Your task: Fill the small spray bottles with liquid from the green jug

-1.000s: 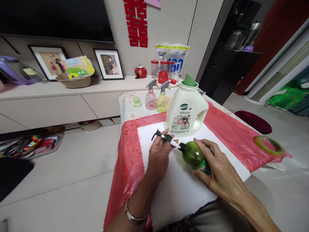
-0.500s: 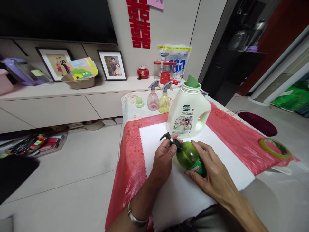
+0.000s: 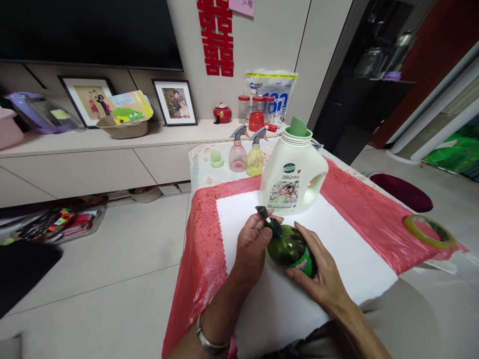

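A round green pump bottle (image 3: 287,246) is tilted over the white sheet (image 3: 348,249), its neck toward the left. My left hand (image 3: 255,244) has its fingers closed around the collar of the dark pump head (image 3: 263,213). The bottle's body rests in my right hand (image 3: 322,264), with the thumb below and the fingers over the top. Just behind the hands stands a large pale green detergent jug (image 3: 292,172) with a green piece in its mouth.
Pink (image 3: 237,157) and yellow (image 3: 255,160) spray bottles and a light green cap (image 3: 216,159) stand behind, on the left. A tape roll (image 3: 429,231) lies on the red cover (image 3: 359,199) at right. Behind is a low cabinet (image 3: 86,164) with picture frames.
The green bottle has shifted slightly left and turned in my right hand. The pump's nozzle has swung round from pointing left to pointing more away from me.
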Available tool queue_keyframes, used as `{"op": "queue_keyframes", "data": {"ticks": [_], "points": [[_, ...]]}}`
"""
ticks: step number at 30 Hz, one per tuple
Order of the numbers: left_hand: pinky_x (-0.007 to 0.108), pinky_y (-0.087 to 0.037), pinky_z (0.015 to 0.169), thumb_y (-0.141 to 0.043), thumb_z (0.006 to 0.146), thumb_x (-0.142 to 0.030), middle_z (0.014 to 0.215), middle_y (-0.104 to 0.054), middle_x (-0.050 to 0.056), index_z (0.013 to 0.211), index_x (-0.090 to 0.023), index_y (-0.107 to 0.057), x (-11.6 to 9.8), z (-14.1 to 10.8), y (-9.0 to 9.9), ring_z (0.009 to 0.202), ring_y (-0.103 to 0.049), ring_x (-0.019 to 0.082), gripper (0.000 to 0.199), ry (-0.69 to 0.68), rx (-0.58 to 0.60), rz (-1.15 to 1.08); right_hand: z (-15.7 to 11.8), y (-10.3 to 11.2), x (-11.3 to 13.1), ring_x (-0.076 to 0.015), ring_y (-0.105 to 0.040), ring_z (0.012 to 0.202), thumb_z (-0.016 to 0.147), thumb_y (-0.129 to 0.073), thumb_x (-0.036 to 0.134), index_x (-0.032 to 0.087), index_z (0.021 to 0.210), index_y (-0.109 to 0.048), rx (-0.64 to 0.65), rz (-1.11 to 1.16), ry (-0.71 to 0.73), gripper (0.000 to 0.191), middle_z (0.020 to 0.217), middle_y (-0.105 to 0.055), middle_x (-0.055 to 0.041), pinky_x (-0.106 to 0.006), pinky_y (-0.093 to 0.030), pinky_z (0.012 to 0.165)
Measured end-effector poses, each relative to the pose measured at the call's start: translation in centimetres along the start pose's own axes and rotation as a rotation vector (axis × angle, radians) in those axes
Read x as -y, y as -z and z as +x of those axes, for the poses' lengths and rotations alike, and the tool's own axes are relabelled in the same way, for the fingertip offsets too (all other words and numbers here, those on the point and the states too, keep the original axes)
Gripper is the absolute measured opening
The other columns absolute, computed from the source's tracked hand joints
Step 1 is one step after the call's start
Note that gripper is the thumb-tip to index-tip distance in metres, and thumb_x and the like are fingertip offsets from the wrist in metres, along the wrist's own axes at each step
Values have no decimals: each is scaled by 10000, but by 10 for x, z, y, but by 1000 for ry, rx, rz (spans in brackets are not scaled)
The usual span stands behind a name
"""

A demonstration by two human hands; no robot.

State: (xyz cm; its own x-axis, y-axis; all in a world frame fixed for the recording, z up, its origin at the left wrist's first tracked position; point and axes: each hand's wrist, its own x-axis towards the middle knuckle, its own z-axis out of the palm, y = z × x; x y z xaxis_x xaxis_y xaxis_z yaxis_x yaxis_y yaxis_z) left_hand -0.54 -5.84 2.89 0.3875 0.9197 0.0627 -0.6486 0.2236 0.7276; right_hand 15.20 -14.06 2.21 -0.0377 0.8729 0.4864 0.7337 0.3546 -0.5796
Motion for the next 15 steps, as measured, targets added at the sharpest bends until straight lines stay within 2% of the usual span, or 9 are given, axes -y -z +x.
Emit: {"op": "queue_keyframes", "data": {"ticks": [3, 6, 10, 15], "points": [[380, -431, 1018, -732, 849, -433, 1099, -719, 79, 1132, -210, -708, 2, -2, 1, 1057, -633, 232, 361, -31, 39, 66, -3, -2, -2, -253, -489, 1317, 919, -624, 505, 227, 1544, -316, -17, 41, -28, 751, 1426, -451, -120, -373, -509, 1041], [354, -447, 992, -798, 784, -421, 1079, -704, 55, 1107, -232, -727, 4, -2, 3, 1066, -621, 232, 380, -59, 2, 150, -5, -3, -3, -239, -480, 1326, 919, -622, 518, 246, 1548, -308, -12, 47, -29, 754, 1438, -441, -103, -355, -497, 1059], [348, -462, 964, -860, 706, -349, 1023, -709, 45, 1053, -225, -748, 5, 0, 4, 1023, -631, 230, 385, -30, -41, 190, -8, -2, -5, -238, -481, 1325, 922, -613, 530, 255, 1548, -308, -5, 47, -12, 749, 1433, -443, -101, -355, -488, 1072], [360, -457, 978, -705, 872, -365, 1109, -719, 76, 1202, -233, -681, 4, -3, 3, 1059, -636, 231, 356, -71, 54, 136, -10, -1, -7, -266, -454, 1359, 931, -599, 520, 244, 1554, -296, -18, 43, -17, 745, 1454, -427, -116, -388, -486, 1082]]}}
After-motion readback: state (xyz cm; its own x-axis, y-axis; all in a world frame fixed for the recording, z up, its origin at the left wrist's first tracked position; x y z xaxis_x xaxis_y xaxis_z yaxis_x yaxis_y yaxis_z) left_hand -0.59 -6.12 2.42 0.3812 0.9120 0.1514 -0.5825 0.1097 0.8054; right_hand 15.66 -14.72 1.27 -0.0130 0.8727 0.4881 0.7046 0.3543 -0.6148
